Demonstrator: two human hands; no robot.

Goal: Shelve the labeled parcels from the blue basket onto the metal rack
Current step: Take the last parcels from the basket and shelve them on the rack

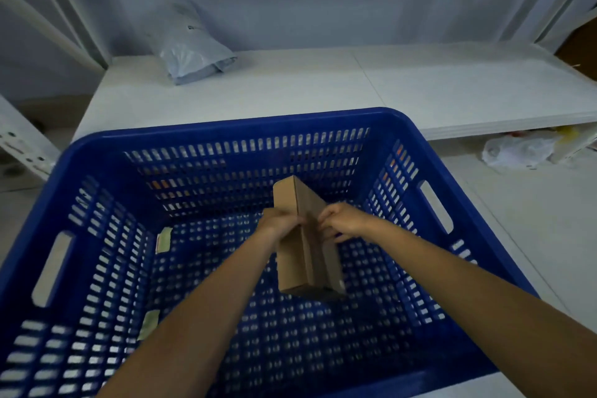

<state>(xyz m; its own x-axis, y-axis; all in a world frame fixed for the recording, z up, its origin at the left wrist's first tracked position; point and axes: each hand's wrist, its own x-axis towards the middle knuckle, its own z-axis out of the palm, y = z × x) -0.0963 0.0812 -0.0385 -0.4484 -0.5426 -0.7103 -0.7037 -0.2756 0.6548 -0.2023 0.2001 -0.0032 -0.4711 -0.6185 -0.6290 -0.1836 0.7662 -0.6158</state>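
- Step in hand, as I judge it: lifting a parcel out of the basket (452,152); shelving comes next
- The box (307,242), a long brown carton, sits between the two hands, down inside the basket, its far end tilted up and its near end low by the floor
- Left hand (280,222) grips the box's left face, fingers curled over its top edge
- Right hand (343,220) pinches the box's right side, fingertips (323,220) on the edge
- No label shows on the faces in view
- Beyond both hands lies the white shelf (420,90); a grey mailer bag (190,45) rests on it, far and to the left
- Next move calls for raising the box clear of the far rim, then carrying it forward to bare shelf right of the bag
- Two paper scraps (163,238) lie left of the left arm, against the basket wall
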